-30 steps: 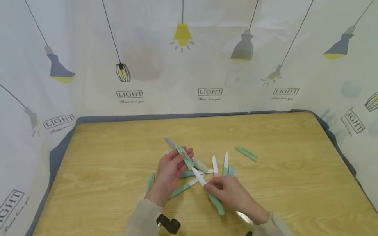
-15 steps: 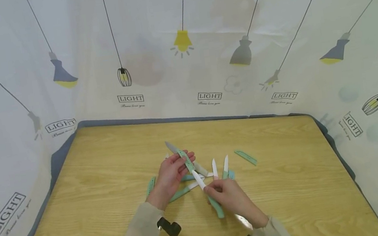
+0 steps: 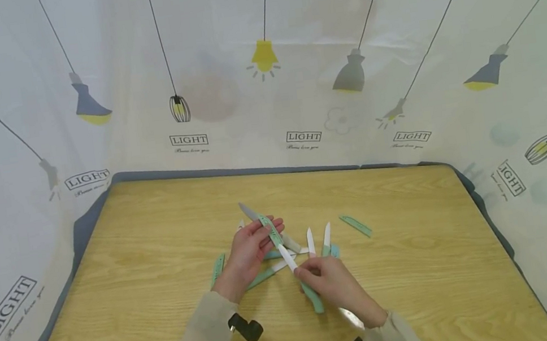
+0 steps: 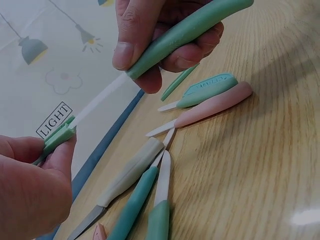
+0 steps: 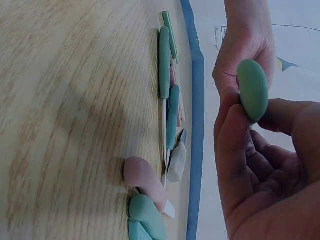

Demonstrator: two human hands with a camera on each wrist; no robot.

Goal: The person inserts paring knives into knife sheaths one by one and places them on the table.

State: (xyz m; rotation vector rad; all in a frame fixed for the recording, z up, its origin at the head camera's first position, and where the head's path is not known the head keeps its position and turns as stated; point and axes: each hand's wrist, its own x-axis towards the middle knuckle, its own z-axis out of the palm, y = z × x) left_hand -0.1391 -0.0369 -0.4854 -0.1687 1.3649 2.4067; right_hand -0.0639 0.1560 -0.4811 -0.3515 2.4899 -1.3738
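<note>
In the head view my left hand (image 3: 247, 250), palm up, holds a green blade sheath (image 3: 272, 230) between thumb and fingers. My right hand (image 3: 332, 280) pinches a ceramic knife by the front of its green handle (image 3: 312, 299), which slants down toward me. Its white blade (image 3: 287, 257) points away from me, up to the sheath. From the left wrist view, the far end of this blade (image 4: 97, 102) meets the open mouth of the sheath (image 4: 59, 139). The right wrist view looks at the butt of the green handle (image 5: 253, 90), with the blade hidden behind it.
Under the hands lie several loose knives: one pink-handled (image 4: 215, 106), one beige-handled with a grey blade (image 4: 132, 170), one teal-handled (image 4: 132, 207). A turquoise sheath (image 4: 212, 84) lies beside the pink handle. Another green sheath (image 3: 356, 226) is farther right. A patterned curtain (image 3: 265, 103) surrounds the wooden table (image 3: 156, 219).
</note>
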